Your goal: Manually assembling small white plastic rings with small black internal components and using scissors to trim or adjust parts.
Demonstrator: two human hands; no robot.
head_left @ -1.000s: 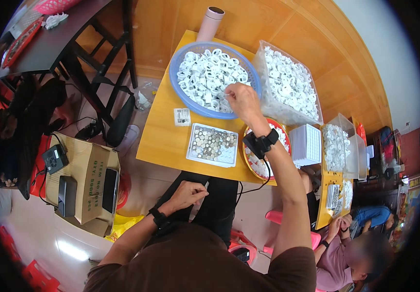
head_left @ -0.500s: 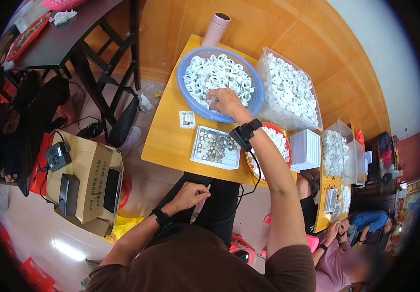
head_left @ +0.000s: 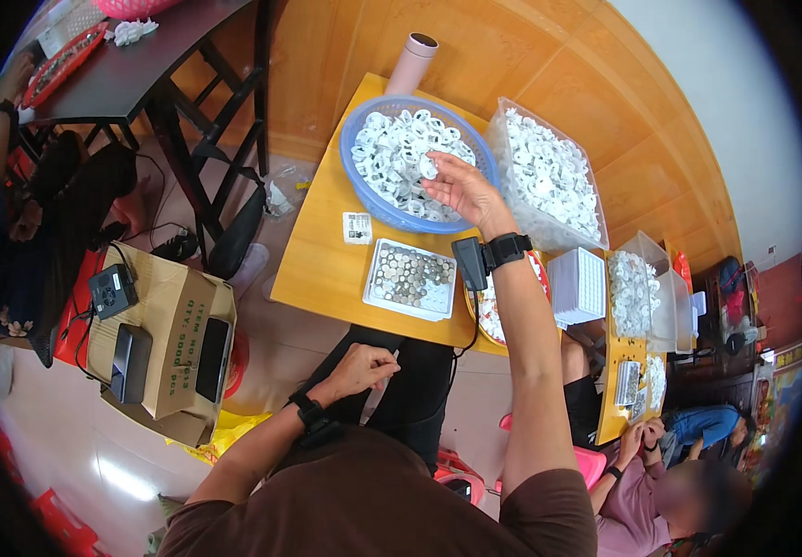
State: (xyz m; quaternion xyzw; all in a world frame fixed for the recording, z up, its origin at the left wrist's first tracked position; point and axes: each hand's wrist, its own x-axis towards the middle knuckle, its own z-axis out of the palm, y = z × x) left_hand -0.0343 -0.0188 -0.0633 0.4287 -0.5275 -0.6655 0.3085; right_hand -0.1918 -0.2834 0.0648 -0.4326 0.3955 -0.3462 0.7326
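My right hand (head_left: 461, 190) reaches out over the blue basin (head_left: 356, 176) full of white plastic rings and pinches one white ring (head_left: 429, 169) between its fingertips, palm turned up. A black band and a small black device sit on that wrist. My left hand (head_left: 359, 364) rests low by my lap, closed around a thin white stick (head_left: 375, 401). Between the hands, on the yellow table (head_left: 317, 269), lies a white tray (head_left: 408, 278) filled with small grey-brown round parts.
A clear bin (head_left: 549, 181) of white rings and a pink cylinder (head_left: 410, 63) stand at the back. Further white trays and bins (head_left: 638, 292) continue to the right, where another seated person (head_left: 661, 473) works. A cardboard box (head_left: 164, 343) with black devices sits on the floor at left.
My right hand drew back from deep in the basin toward its near rim, then rose with the palm turned up and a ring in its fingers. My left hand stayed by my lap.
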